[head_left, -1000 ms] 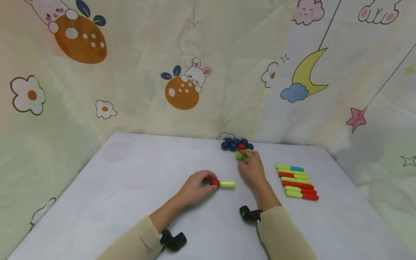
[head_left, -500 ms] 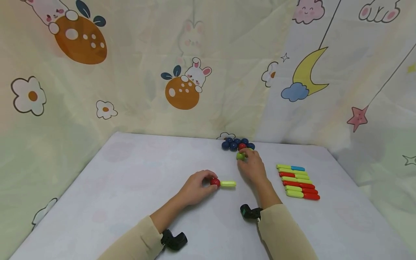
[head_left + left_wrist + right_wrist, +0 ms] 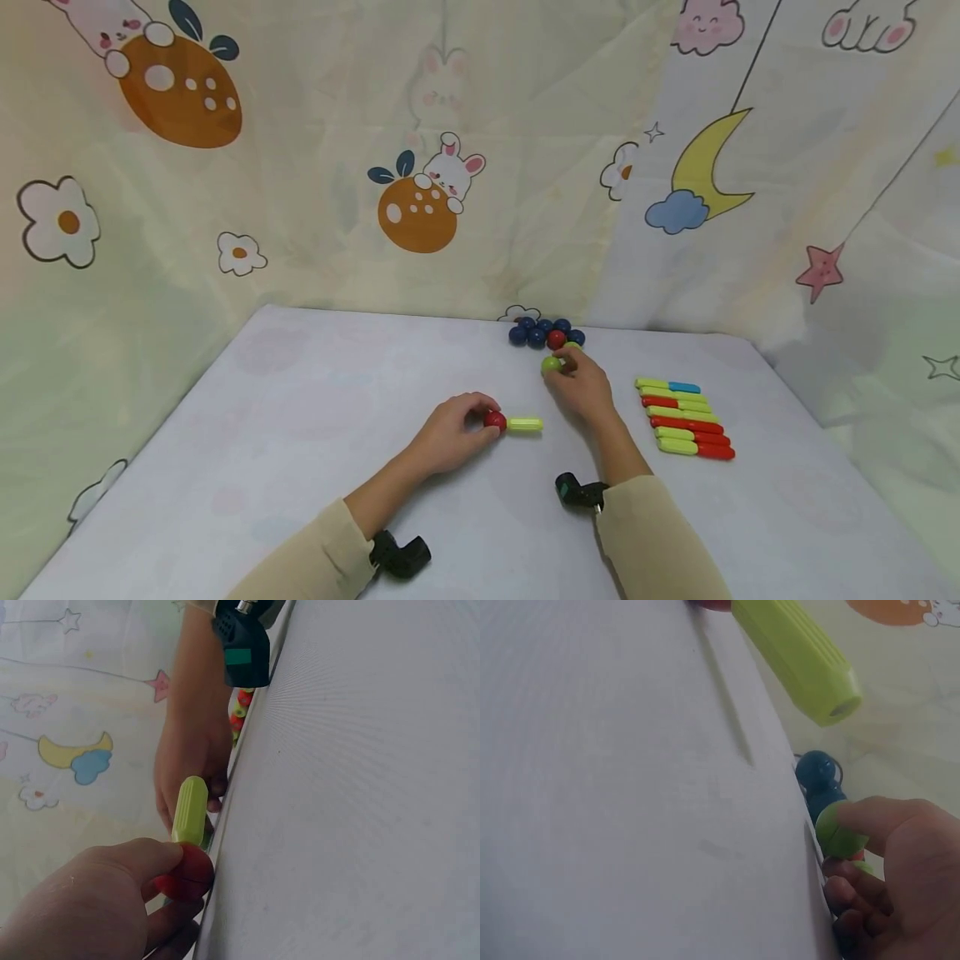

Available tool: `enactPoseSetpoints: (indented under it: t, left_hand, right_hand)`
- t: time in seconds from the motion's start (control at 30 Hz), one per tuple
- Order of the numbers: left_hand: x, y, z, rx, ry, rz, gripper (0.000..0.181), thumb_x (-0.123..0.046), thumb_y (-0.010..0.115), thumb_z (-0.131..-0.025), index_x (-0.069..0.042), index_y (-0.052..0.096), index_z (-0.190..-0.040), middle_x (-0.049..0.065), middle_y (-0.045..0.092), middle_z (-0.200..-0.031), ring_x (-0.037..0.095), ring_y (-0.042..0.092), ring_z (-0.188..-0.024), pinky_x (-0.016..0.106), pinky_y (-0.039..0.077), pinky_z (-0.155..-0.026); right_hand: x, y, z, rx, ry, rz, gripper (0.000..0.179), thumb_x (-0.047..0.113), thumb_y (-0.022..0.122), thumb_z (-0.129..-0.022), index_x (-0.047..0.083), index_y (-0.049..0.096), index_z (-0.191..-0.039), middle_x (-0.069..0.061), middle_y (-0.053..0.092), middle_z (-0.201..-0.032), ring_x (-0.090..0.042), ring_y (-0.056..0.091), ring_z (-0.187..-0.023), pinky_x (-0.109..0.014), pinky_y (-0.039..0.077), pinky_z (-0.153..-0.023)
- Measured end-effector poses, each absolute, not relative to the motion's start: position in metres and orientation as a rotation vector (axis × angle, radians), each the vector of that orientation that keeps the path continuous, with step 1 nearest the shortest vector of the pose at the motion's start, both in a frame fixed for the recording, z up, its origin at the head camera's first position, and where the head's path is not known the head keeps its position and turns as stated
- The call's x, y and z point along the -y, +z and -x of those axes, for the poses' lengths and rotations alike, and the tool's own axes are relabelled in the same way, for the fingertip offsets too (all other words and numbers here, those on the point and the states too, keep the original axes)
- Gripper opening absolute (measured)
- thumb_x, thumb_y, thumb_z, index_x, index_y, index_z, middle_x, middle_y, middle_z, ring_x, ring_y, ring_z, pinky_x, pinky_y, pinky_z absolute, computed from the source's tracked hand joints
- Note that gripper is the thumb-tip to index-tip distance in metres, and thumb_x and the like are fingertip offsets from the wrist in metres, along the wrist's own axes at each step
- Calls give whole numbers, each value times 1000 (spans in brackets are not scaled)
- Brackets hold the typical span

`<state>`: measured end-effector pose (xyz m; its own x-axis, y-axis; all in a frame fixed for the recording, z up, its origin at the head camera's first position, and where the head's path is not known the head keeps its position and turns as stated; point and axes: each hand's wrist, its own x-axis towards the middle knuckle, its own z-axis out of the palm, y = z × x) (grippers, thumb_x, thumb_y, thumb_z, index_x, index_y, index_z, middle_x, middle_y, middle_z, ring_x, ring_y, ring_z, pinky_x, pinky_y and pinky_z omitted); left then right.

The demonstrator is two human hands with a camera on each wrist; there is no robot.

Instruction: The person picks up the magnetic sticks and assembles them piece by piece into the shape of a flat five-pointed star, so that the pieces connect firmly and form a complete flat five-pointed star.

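Note:
My left hand (image 3: 450,433) pinches a red ball (image 3: 495,422) low over the table. A yellow-green ribbed rod (image 3: 524,425) sticks out of that ball toward the right; in the right wrist view the rod (image 3: 799,660) shows its free end. Farther back, my right hand (image 3: 582,385) holds a green ball (image 3: 551,365) between thumb and fingers, and the right wrist view shows the thumb lying over that ball (image 3: 838,831). Just behind this hand is a cluster of blue balls (image 3: 536,337) with a red ball (image 3: 556,339); another green ball (image 3: 572,346) is partly hidden by the fingers.
To the right of my right hand, several joined rods (image 3: 686,421) in yellow-green, red and blue lie side by side. A patterned cloth (image 3: 322,208) rises behind the white table (image 3: 300,400). Each wrist carries a black camera mount, such as the left one (image 3: 402,557).
My right hand has drawn the green ball slightly toward me, away from the cluster. The left hand keeps its grip on the red ball with its rod, in the same place.

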<state>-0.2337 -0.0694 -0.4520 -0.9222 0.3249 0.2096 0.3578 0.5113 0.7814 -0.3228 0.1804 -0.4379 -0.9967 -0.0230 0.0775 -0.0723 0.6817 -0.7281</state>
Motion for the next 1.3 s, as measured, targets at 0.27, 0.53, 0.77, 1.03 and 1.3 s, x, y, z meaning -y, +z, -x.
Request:
enactPoseSetpoints:
  t: [0.27, 0.53, 0.77, 1.03, 1.3]
  left_hand:
    - [69, -450, 233, 2688, -1424, 614, 26, -18, 74, -95, -16, 69, -120, -3, 71, -111, 16, 63, -108, 43, 52, -99]
    - [69, -452, 233, 2684, -1417, 635, 26, -20, 73, -96, -14, 69, -121, -2, 71, -112, 16, 63, -108, 44, 52, -99]
    - [70, -454, 233, 2684, -1380, 634, 26, -19, 73, -95, -16, 69, -121, -4, 71, -112, 16, 62, -108, 43, 52, -99]
    - [71, -456, 232, 2676, -1354, 644, 28, -20, 73, -96, -15, 70, -123, -4, 71, -113, 14, 62, -107, 41, 52, -100]
    - [72, -457, 233, 2643, -1272, 621, 28, -20, 74, -94, -14, 73, -121, -5, 73, -107, 14, 62, -103, 40, 51, -96]
  right_hand:
    - [-188, -436, 312, 2790, 1391, -73, 45, 29, 67, -99, 11, 59, -140, -20, 63, -131, -36, 58, -122, -52, 47, -105]
    - [-207, -437, 302, 2799, 1509, -52, 46, 34, 63, -102, 15, 57, -144, -17, 66, -127, -28, 65, -109, -35, 52, -93]
    - [-219, -438, 295, 2820, 1547, -38, 49, 40, 63, -102, 15, 57, -144, -13, 68, -125, -22, 68, -105, -33, 52, -96]
    - [-228, -438, 283, 2824, 1579, -54, 49, 42, 66, -100, 15, 59, -141, -12, 67, -128, -20, 68, -106, -34, 55, -97]
    - [-233, -436, 271, 2829, 1641, -120, 47, 36, 69, -99, 12, 60, -138, -14, 65, -128, -20, 65, -95, -27, 55, -81]
